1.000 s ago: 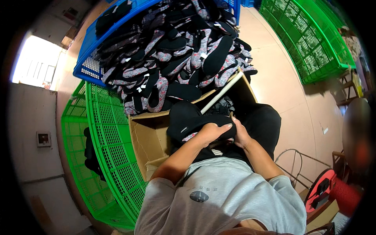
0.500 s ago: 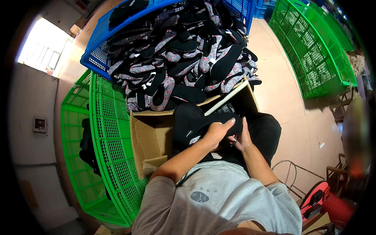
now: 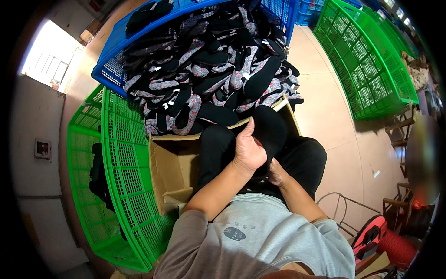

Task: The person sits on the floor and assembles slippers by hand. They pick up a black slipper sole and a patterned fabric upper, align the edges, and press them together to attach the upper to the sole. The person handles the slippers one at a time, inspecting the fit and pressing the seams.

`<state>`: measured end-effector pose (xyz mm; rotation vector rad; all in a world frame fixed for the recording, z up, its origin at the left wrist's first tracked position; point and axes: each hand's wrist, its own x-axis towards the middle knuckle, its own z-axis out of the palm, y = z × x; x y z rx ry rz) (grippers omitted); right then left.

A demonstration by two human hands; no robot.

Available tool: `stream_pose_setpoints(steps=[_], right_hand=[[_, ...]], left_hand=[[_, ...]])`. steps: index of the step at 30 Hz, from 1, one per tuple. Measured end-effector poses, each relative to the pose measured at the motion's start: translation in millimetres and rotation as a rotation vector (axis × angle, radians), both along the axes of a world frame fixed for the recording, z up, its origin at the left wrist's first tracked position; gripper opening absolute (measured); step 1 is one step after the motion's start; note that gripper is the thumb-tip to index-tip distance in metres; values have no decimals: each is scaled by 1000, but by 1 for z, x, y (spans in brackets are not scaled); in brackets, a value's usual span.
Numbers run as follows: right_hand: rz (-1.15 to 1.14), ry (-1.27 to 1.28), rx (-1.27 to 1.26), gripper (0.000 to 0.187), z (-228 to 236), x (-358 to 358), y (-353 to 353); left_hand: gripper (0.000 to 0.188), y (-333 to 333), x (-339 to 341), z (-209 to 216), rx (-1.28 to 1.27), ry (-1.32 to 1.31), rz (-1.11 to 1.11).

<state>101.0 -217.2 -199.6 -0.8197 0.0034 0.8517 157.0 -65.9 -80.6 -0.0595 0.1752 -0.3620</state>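
A slipper with its black sole turned up is held above my lap. My left hand grips its left side, thumb pointing up along the edge and fingers hidden beneath. At the near end, my right hand is closed on the slipper, its fingers partly out of sight. Just beyond lies a big heap of similar slippers, black-soled with grey and pink floral parts. They fill a blue crate and spill over its near side.
An open cardboard box stands by my knees, with a white tube end at its far right corner. Green crates stand at the left, another green crate at the far right. A red-and-black object and wire frame sit lower right.
The slipper has turned upright, its sole now plainly facing up. My left hand has rolled over and raised its thumb; my right hand has shifted slightly to the left and nearer me.
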Motion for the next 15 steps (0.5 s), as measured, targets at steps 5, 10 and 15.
stream_pose_setpoints(steps=[5,10,15], right_hand=[[-108,109,-6,81,4,-9,10],[-244,256,-6,66,3,-4,12],[-323,234,-160,59,15,-4,20]], left_hand=[[36,9,0,-13,145,113,38],[28,12,-25,-39,899,-29,-100],[38,25,-37,-28,2072,-703,-395]])
